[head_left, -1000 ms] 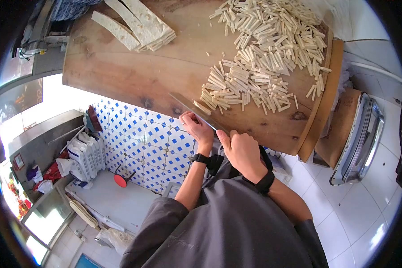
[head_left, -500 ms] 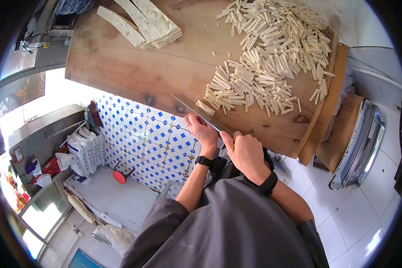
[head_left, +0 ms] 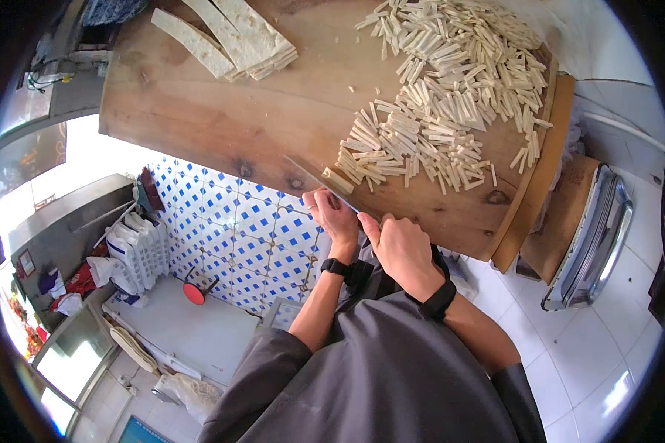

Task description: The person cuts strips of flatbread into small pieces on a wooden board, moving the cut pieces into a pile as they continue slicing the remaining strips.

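Observation:
My right hand [head_left: 405, 252] is closed round the handle of a knife [head_left: 319, 180]. Its long blade slants to the upper left across the board's near edge. My left hand [head_left: 336, 223] is close against the near side of the blade with its fingers curled in; whatever they press on is hidden. Just beyond the blade lies a small stack of cut flatbread strips [head_left: 338, 181]. Behind it spreads a large heap of short, pale cut strips [head_left: 451, 111]. Long uncut flatbread pieces [head_left: 233, 40] lie stacked at the board's far left.
The wooden board [head_left: 199, 96] has a raised wooden edge [head_left: 536, 184] on the right. A metal-rimmed container [head_left: 595, 244] stands beyond it. At lower left are a white chest-like surface [head_left: 185, 325], a red round object [head_left: 194, 294] and white plastic bags [head_left: 137, 247].
The view has shifted slightly. Both hands and the knife stay at nearly the same place by the board's edge, and the small stack beside the blade sits slightly differently.

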`<control>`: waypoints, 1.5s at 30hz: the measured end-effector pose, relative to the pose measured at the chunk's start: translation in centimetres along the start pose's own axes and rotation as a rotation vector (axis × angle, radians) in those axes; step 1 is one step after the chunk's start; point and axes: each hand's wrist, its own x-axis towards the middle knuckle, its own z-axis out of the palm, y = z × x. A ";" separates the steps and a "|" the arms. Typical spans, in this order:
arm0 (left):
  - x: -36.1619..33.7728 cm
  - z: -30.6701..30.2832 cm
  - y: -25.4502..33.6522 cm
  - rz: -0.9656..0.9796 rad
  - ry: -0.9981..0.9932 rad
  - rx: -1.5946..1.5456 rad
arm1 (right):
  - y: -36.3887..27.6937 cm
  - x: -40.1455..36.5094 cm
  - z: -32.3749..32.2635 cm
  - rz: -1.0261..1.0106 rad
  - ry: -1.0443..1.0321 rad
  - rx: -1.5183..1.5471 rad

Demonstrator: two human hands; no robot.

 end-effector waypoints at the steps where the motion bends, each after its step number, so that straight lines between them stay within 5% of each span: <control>1: 0.0 -0.1 -0.2 0.034 0.001 -0.024 | -0.2 0.2 0.0 0.002 -0.006 -0.002; 29: 1.0 -0.4 -1.4 0.020 -0.116 -0.042 | -3.8 9.4 1.3 0.031 0.099 0.040; 34: 1.2 -1.8 -1.0 -0.066 -0.218 0.024 | -4.0 6.6 2.3 -0.153 0.065 0.127; 45: 1.4 -1.5 0.2 -0.131 -0.195 -0.032 | 5.2 1.4 0.6 -0.073 0.018 0.067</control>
